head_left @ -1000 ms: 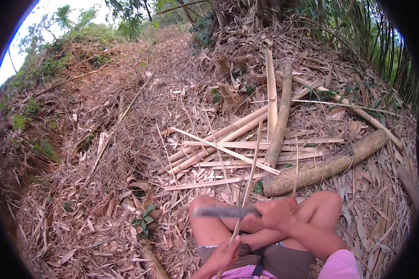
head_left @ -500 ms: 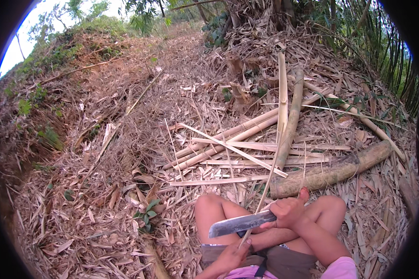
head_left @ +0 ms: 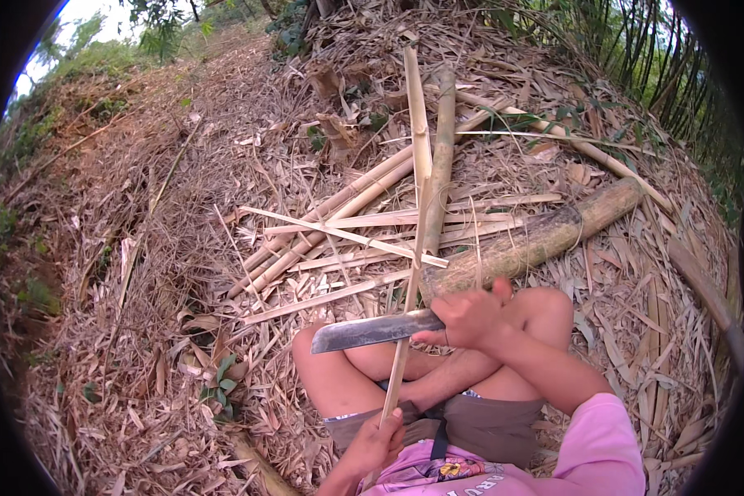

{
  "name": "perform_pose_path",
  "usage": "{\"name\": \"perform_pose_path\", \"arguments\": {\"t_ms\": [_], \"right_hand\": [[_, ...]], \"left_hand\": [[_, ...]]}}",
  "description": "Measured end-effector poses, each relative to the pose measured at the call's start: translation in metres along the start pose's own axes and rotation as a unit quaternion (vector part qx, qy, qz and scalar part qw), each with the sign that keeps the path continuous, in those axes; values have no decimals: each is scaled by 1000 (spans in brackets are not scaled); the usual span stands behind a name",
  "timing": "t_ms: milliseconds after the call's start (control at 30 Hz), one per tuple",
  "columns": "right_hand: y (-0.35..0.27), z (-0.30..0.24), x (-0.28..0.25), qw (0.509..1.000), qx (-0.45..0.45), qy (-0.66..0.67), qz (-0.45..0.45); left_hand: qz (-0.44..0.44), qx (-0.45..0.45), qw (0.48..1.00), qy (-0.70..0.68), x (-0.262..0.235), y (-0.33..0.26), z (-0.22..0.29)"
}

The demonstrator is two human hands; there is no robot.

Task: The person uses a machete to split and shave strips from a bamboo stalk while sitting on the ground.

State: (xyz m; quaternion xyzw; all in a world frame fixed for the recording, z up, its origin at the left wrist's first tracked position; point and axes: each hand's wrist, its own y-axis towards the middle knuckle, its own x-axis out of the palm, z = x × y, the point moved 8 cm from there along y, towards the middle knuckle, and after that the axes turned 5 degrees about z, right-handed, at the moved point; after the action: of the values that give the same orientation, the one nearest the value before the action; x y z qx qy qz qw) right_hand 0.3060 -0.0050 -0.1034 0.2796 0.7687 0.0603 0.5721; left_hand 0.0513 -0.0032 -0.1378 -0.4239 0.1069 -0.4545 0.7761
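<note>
My right hand (head_left: 469, 318) is wrapped round the handle of a machete (head_left: 374, 331), a dark blade with a squared tip that points left over my crossed legs. Below it, my left hand (head_left: 374, 440) grips the lower part of a long, thin bamboo strip (head_left: 398, 369). The strip rises away from me and passes behind the blade, leaning over the ground ahead. Whether the edge touches the strip I cannot tell. A thick bamboo pole (head_left: 546, 240) lies just beyond my right knee.
Several split bamboo strips (head_left: 364, 238) lie crossed on dry leaves in front of me. Two slim poles (head_left: 347, 202) slant behind them, and another pole (head_left: 443, 157) points away. Cut stumps (head_left: 336, 136) stand farther off. A small green plant (head_left: 221, 382) grows left of my knee.
The whole view has shifted, so things sit farther left and higher. The strip in my left hand stands out more broadly under the blade. Both hands keep their grip.
</note>
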Motion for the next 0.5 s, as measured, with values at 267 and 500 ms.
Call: {"name": "perform_pose_path", "arguments": {"t_ms": [267, 500], "right_hand": [[33, 38, 14, 995, 88, 19, -41], [37, 108, 14, 981, 188, -10, -50]], "left_hand": [[-4, -49, 999, -11, -10, -20, -17], [-43, -83, 995, -40, -7, -13, -24]]}}
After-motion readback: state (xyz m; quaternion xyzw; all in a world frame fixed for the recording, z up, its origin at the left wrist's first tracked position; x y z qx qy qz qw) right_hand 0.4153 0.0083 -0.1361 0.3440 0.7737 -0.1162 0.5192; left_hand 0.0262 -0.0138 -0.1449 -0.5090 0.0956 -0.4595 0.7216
